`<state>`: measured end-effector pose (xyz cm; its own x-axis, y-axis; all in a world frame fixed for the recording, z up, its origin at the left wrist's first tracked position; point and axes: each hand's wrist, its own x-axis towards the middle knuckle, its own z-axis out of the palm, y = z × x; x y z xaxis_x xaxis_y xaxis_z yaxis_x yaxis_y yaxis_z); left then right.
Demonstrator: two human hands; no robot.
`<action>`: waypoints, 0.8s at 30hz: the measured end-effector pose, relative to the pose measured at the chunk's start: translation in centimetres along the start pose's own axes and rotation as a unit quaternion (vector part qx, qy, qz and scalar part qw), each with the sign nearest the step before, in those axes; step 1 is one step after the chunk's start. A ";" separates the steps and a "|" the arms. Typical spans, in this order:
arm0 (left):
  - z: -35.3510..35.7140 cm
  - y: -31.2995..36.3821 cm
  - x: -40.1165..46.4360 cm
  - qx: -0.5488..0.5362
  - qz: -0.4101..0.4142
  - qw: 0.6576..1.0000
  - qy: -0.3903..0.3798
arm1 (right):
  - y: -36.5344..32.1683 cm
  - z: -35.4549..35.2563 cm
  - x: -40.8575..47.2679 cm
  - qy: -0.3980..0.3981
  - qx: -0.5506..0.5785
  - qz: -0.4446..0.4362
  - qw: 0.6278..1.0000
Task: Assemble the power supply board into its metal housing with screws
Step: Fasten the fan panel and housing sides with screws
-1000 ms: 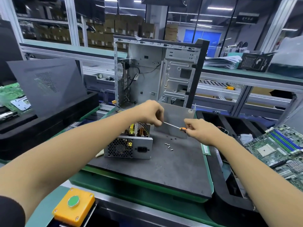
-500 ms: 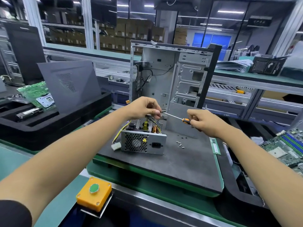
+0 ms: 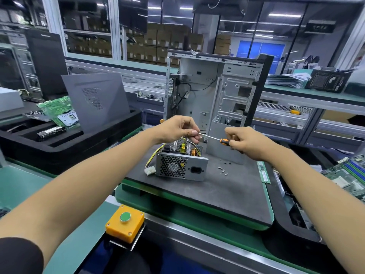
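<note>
Head view. The power supply housing (image 3: 180, 168), an open-topped sheet-metal box with a honeycomb fan grille and a mains socket on its near face, sits on the dark work mat (image 3: 217, 194), in front of an upright computer chassis (image 3: 217, 86). The board (image 3: 184, 148), with its coils and coloured wires, lies inside the box. The left hand (image 3: 175, 131) hangs over the far rim, fingertips pinched at the tip of the screwdriver (image 3: 214, 138); whether a screw sits between them cannot be told. The right hand (image 3: 244, 142) grips the orange-and-black handle, fingers curled round it. Loose screws (image 3: 223, 170) lie on the mat just right of the box.

Handling, as judged: the housing is rigid and fairly heavy, best held by its outer walls, whose cut edges may be sharp. The board is fragile; components and wires should not be pressed. The screws are tiny and easily dropped.
</note>
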<state>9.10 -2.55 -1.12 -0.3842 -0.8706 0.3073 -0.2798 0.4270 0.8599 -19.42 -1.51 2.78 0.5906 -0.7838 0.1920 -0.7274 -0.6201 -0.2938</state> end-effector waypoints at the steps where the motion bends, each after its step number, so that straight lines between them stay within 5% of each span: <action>1: 0.0 0.0 -0.1 0.002 -0.003 1.000 0.000 | -0.1 0.0 0.0 -0.001 -0.004 -0.001 1.000; 8: 0.3 0.4 -1.1 -0.075 0.002 0.995 0.062 | -1.0 1.2 0.1 0.023 0.158 0.012 0.987; 24: 1.0 1.5 -2.4 -0.079 0.023 0.995 0.061 | -1.7 2.1 -0.1 0.029 0.155 0.011 0.987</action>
<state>8.70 0.40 -0.94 -0.2809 -0.8785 0.3864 -0.1191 0.4314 0.8943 -17.55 -0.30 1.25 0.5485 -0.8031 0.2325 -0.5931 -0.5698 -0.5689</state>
